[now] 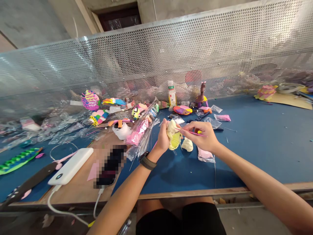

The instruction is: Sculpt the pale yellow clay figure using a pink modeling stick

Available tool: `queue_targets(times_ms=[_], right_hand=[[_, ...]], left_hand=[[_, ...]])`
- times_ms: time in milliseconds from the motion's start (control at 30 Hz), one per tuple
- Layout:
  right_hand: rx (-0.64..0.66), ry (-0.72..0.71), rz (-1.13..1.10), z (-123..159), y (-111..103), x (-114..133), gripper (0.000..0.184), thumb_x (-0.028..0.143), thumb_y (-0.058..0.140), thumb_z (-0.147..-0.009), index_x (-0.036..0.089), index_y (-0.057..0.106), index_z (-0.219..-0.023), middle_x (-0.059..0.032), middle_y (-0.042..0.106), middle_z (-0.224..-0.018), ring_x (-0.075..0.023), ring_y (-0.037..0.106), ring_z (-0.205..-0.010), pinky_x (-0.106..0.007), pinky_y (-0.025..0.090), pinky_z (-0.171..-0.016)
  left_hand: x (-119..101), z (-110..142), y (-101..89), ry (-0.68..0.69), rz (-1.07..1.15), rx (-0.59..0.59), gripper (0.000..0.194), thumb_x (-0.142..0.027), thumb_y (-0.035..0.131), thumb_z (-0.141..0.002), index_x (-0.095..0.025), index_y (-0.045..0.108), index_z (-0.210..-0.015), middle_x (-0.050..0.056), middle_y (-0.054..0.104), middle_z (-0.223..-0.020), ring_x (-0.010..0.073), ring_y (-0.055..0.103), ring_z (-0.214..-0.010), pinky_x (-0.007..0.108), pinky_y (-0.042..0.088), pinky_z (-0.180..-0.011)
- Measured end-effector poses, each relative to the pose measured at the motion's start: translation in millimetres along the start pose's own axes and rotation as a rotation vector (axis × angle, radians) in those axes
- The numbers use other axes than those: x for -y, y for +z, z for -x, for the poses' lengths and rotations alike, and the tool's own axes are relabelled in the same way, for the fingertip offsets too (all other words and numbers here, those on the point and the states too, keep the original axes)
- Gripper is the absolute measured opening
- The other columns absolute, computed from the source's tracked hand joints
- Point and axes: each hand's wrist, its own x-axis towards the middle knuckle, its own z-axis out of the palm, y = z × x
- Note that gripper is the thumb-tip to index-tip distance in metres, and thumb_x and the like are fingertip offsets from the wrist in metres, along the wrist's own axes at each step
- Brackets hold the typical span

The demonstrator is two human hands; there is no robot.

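Note:
My left hand (pixel 163 137) is closed around a pale yellow clay figure (pixel 175 140), holding it above the blue table top. The figure has a rounded lump on top and a flatter yellow-green part below. Between the fingers of my right hand (pixel 201 135) is a thin pink stick (pixel 193 133), its tip against the clay figure. Just below my right hand lies a loose lump of pale yellow clay (pixel 187 144). A bag of pink clay (pixel 205 154) rests on the table by my right wrist.
Painted clay animals, a glue bottle (pixel 172 94) and a bundle of wires (pixel 147 138) stand or lie behind my hands. To the left are a white power bank (pixel 70 166), a phone (pixel 111 166) and plastic bags (pixel 66 125). A perforated metal screen (pixel 156 58) borders the table's back.

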Motion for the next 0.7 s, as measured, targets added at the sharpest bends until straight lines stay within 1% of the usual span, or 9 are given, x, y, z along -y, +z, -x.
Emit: queue_targets(times_ms=[100, 200, 300, 400, 500, 600, 700], right_hand=[[0.049, -0.002, 0.032, -2.3, -3.6, 0.9, 0.024, 0.041, 0.076, -0.091, 0.021, 0.082, -0.080, -0.0040, 0.079, -0.073, -0.0133, 0.060, -0.056, -0.029, 0.045, -0.054], [0.069, 0.015, 0.044, -2.9, -6.2, 0.1, 0.023, 0.040, 0.078, -0.089, 0.021, 0.080, -0.075, -0.0022, 0.076, -0.067, -0.0118, 0.055, -0.053, -0.028, 0.044, -0.054], [0.075, 0.038, 0.045, -2.6, -7.2, -0.3, 0.026, 0.041, 0.079, -0.088, 0.021, 0.079, -0.072, -0.0016, 0.074, -0.064, -0.0116, 0.053, -0.052, -0.028, 0.043, -0.053], [0.072, 0.036, 0.040, -2.9, -7.3, 0.6, 0.028, 0.044, 0.075, -0.091, 0.020, 0.081, -0.078, -0.0033, 0.076, -0.069, -0.0124, 0.056, -0.054, -0.028, 0.043, -0.053], [0.072, 0.017, 0.057, -3.9, -8.0, 1.9, 0.030, 0.046, 0.074, -0.093, 0.020, 0.082, -0.079, -0.0038, 0.077, -0.070, -0.0125, 0.055, -0.054, -0.028, 0.043, -0.053], [0.114, -0.017, 0.078, -5.2, -9.5, 2.6, 0.030, 0.047, 0.074, -0.093, 0.021, 0.082, -0.080, -0.0034, 0.077, -0.070, -0.0127, 0.055, -0.054, -0.028, 0.044, -0.053], [0.129, -0.066, 0.075, -6.7, -11.2, 2.4, 0.030, 0.047, 0.074, -0.094, 0.022, 0.082, -0.080, -0.0038, 0.077, -0.070, -0.0135, 0.057, -0.055, -0.029, 0.045, -0.054]], left_hand=[[0.3, 0.3, -0.9, 0.016, 0.042, 0.026, 0.076, -0.082, 0.029, -0.100, -0.021, 0.073, -0.085, 0.008, 0.068, -0.063, 0.0252, 0.072, -0.066, 0.036, 0.059, -0.056], [0.5, -0.5, -3.0, 0.038, 0.039, 0.040, 0.075, -0.080, 0.032, -0.100, -0.020, 0.074, -0.084, 0.007, 0.068, -0.061, 0.0246, 0.072, -0.065, 0.034, 0.058, -0.055], [-1.0, -0.6, -4.3, -0.015, 0.031, 0.053, 0.078, -0.082, 0.030, -0.098, -0.020, 0.075, -0.088, 0.007, 0.068, -0.061, 0.0231, 0.072, -0.063, 0.032, 0.057, -0.054], [-3.1, 0.1, -4.1, -0.090, 0.041, 0.068, 0.078, -0.083, 0.029, -0.097, -0.021, 0.076, -0.092, 0.008, 0.071, -0.066, 0.0222, 0.071, -0.062, 0.033, 0.058, -0.054], [-4.5, -0.1, -3.8, -0.103, 0.031, 0.072, 0.076, -0.081, 0.030, -0.099, -0.021, 0.075, -0.092, 0.008, 0.073, -0.068, 0.0222, 0.071, -0.062, 0.033, 0.059, -0.055], [-6.1, -1.6, -5.1, -0.074, 0.018, 0.061, 0.069, -0.078, 0.037, -0.099, -0.021, 0.076, -0.094, 0.007, 0.073, -0.065, 0.0235, 0.073, -0.063, 0.033, 0.059, -0.054], [-9.4, -2.0, -7.1, -0.108, 0.032, 0.103, 0.064, -0.077, 0.045, -0.097, -0.021, 0.076, -0.096, 0.006, 0.072, -0.063, 0.0243, 0.074, -0.063, 0.033, 0.057, -0.052]])
